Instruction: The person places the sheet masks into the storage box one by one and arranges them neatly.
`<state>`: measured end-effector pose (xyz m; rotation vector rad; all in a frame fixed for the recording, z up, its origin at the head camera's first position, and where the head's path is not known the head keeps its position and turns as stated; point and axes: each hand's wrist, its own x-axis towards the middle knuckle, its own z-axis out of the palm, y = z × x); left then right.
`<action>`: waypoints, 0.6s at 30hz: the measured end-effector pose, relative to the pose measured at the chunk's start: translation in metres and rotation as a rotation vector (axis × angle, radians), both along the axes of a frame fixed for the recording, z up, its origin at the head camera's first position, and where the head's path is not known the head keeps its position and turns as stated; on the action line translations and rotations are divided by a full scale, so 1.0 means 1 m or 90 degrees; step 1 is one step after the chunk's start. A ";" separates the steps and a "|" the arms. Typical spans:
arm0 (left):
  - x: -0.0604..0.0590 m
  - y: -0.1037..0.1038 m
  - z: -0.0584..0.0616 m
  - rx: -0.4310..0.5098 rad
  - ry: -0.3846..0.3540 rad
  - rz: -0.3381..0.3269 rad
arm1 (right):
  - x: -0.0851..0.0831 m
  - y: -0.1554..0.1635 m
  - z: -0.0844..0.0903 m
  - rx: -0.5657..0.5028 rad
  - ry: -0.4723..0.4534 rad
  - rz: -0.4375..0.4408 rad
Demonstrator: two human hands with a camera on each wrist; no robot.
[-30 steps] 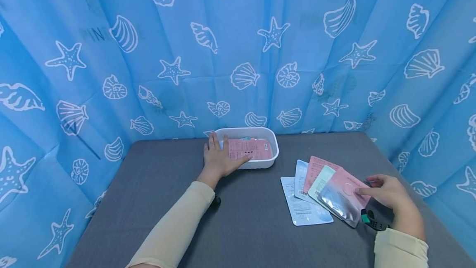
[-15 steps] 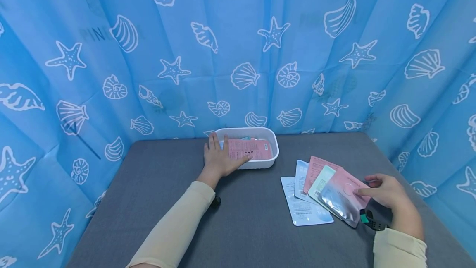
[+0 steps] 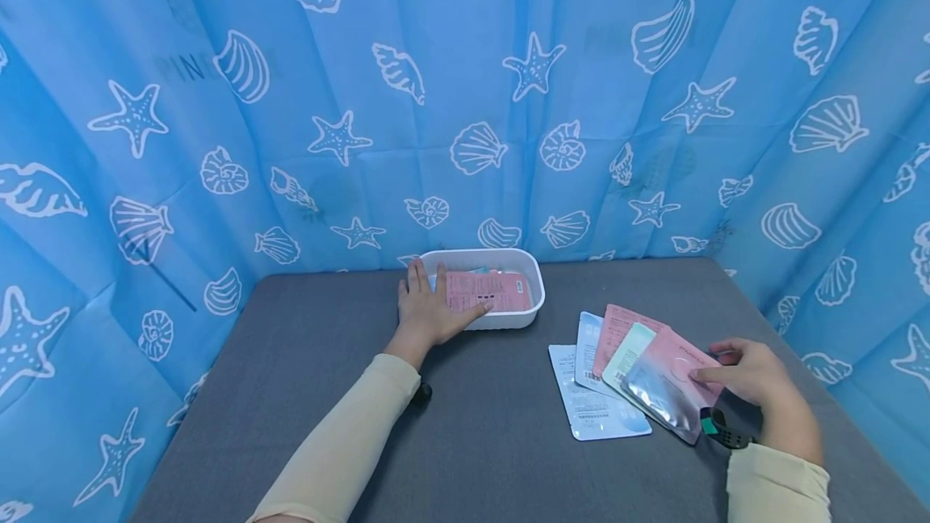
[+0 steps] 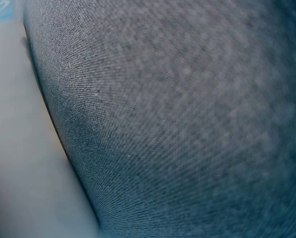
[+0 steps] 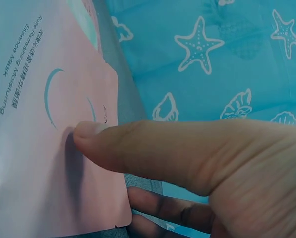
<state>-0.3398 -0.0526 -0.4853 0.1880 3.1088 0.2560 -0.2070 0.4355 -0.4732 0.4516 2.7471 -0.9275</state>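
My left hand (image 3: 425,313) rests on the left end of a white plastic tub (image 3: 540,289), fingers straight and spread, thumb along the front rim. A pink packet (image 3: 494,290) lies on top inside. At the right, my right hand (image 3: 756,374) pinches the edge of a pink and silver sheet mask packet (image 3: 672,386), labelled "Essence Mask". In the right wrist view the thumb (image 5: 133,148) presses on its front, and other fingers (image 5: 167,206) are at its edge. This packet tops a fan of others: green (image 3: 628,353), pink (image 3: 617,329) and two light blue, the lowest one (image 3: 581,398) nearest the front.
A grey cloth-covered table (image 3: 479,442) lies beneath everything. Behind it and at both sides hangs a blue curtain (image 3: 436,127) with white shells and starfish. The left wrist view holds mostly grey cloth (image 4: 177,119) and a blurred pale surface (image 4: 29,139).
My right hand and wrist have shifted very slightly left, still pinching the pink and silver packet. The left hand, the tub and the fanned packets stay in place.
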 end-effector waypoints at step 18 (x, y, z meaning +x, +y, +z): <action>0.002 0.000 0.001 0.006 0.015 -0.001 | 0.002 -0.007 0.001 -0.012 0.011 0.005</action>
